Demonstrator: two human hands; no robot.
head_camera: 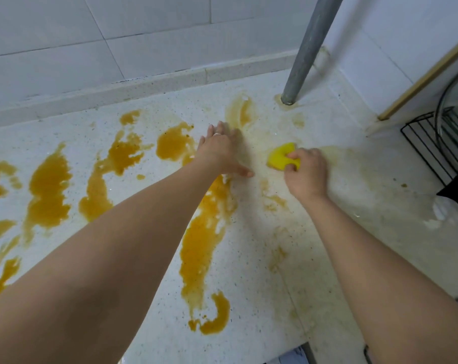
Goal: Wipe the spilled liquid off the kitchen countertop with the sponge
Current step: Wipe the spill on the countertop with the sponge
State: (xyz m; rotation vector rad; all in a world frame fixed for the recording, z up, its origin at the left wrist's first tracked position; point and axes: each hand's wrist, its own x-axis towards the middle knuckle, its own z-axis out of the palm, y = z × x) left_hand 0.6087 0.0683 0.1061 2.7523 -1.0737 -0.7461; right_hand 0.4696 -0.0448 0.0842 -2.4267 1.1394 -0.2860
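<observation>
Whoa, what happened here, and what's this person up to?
Someone is cleaning an orange-brown spill off a pale speckled countertop. The right hand presses a yellow sponge onto the counter, near a grey pole. The left hand rests flat beside it. The right side looks mostly wiped; big puddles remain to the left.

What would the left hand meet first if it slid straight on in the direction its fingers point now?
Probably the orange-brown smear just beyond the fingers of the left hand, then the raised countertop edge below the tiled wall. Depth is hard to judge here.
</observation>
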